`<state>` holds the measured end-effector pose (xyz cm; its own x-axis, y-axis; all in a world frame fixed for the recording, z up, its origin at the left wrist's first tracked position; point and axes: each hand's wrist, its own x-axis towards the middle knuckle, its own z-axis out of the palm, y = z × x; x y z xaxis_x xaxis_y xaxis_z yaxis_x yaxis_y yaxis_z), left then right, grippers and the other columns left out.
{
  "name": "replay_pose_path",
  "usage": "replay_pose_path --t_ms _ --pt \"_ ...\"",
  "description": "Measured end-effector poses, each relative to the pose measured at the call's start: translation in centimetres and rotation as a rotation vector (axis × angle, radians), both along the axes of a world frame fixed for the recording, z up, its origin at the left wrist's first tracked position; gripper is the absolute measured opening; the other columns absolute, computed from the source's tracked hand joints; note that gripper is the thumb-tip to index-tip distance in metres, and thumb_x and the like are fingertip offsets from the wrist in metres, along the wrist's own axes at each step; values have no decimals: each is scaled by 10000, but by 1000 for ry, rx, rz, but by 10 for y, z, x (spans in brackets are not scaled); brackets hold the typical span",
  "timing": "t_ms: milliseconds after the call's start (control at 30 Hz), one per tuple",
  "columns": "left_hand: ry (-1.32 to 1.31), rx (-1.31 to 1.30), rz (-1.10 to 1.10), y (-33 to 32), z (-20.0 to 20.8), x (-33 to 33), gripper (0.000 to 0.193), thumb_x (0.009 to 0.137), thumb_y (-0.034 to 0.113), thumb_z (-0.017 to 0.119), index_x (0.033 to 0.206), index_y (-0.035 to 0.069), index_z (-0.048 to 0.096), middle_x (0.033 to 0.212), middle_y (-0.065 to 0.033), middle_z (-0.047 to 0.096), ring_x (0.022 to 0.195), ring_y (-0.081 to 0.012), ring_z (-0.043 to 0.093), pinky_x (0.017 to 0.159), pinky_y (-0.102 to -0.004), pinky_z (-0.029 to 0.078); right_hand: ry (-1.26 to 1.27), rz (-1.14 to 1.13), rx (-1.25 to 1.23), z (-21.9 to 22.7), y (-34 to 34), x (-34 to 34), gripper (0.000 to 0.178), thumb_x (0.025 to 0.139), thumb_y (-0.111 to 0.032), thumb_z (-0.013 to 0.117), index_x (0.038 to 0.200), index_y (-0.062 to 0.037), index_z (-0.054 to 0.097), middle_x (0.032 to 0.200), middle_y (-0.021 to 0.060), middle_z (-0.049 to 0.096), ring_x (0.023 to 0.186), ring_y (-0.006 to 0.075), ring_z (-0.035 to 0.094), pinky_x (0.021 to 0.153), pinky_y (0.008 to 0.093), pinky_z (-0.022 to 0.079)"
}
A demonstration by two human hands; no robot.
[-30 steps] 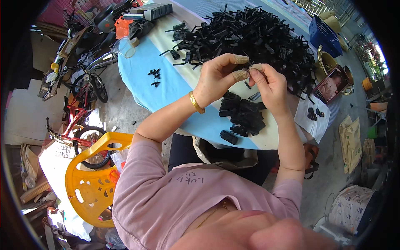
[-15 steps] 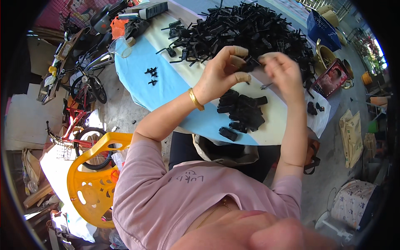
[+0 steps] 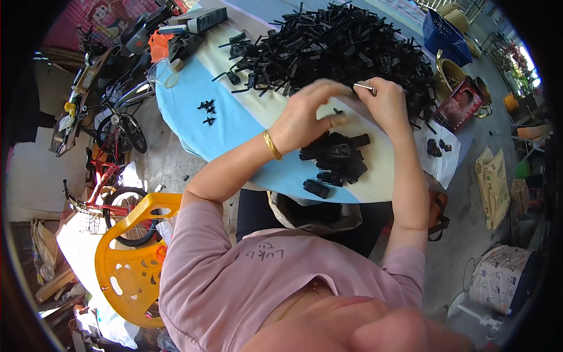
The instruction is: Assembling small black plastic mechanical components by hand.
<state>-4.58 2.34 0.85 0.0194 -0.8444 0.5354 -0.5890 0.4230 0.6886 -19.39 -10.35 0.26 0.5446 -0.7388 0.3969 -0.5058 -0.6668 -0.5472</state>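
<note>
My left hand [image 3: 308, 117], slightly blurred, is raised over the table with thumb and fingers apart and nothing visible between them. Beige coverings wrap some of its fingertips. In my right hand [image 3: 387, 104], closed at the far edge of the cream stripe, is a slim silver metal tool [image 3: 365, 88] whose kind I cannot make out. A tiny black piece [image 3: 338, 111] shows between the hands. Beyond them rises a big heap of black plastic parts with short stems [image 3: 346, 44]. Closer to me is a smaller pile of black plastic parts [image 3: 340, 158].
Several tiny black pieces [image 3: 207, 109] lie on the blue stripe at left. A blue basket [image 3: 446, 38], a brass-coloured pot [image 3: 448, 73] and a red tin [image 3: 458, 105] stand at right. A yellow chair [image 3: 126, 258] is beside me; a dark-lined bag [image 3: 316, 214] sits at my lap.
My left hand has drawn away from my right hand, its fingers no longer around a black part. My right hand has shifted slightly left, and the silver tool now points up and left.
</note>
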Motion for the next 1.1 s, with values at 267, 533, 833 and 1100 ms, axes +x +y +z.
replay_pose_path --t_ms 267,533,833,1100 --pt "-180 -271 219 -4 -8 -1 769 612 19 721 1276 29 332 1236 -209 412 1136 -398 405 909 -388 404 -388 221 680 15 21 8 215 790 -217 655 860 -15 640 609 -44 517 482 6 383 424 163 268" --pt "94 -215 114 -2 -3 9 692 674 -20 713 1247 6 324 1273 -135 435 1090 -235 526 928 -340 423 -400 474 536 15 36 8 226 782 -213 678 799 -1 600 665 -32 557 596 21 464 540 158 369" --pt "329 -100 -137 -3 -2 17 507 724 -5 683 1137 23 389 1163 -159 505 971 -214 585 798 -295 495 -459 524 435 14 41 11 225 845 -236 598 828 -12 593 658 -40 507 565 14 412 503 157 324" --pt "659 77 -153 0 -1 14 393 768 -3 642 1135 14 504 876 -46 606 767 -81 582 613 -207 484 -469 455 544 20 49 13 187 895 -131 497 957 16 594 661 -27 513 542 4 392 472 138 287"
